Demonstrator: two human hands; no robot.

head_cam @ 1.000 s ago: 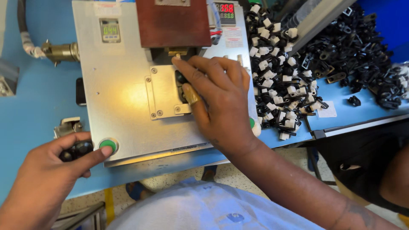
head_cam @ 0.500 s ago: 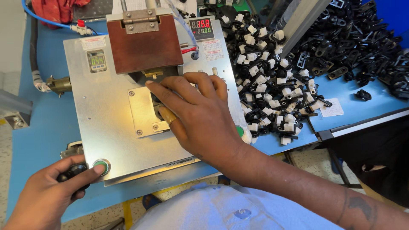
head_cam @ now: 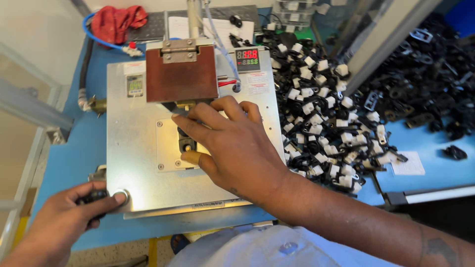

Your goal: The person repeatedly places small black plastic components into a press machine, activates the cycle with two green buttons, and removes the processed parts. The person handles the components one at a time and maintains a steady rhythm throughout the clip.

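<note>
My right hand lies over the middle of a silver press plate, fingers spread on a small black part seated in the plate's fixture, under a brown hinged block. My left hand is at the plate's front left corner, curled around a small black part, with the thumb on a round button.
A heap of black-and-white clips lies right of the plate, with plain black parts further right. A small controller with a lit display sits behind the plate. A red cloth and blue hose lie at the back left.
The view has tilted and shifted, showing more of the table behind. My right hand stays on the fixture. My left thumb stays on the button.
</note>
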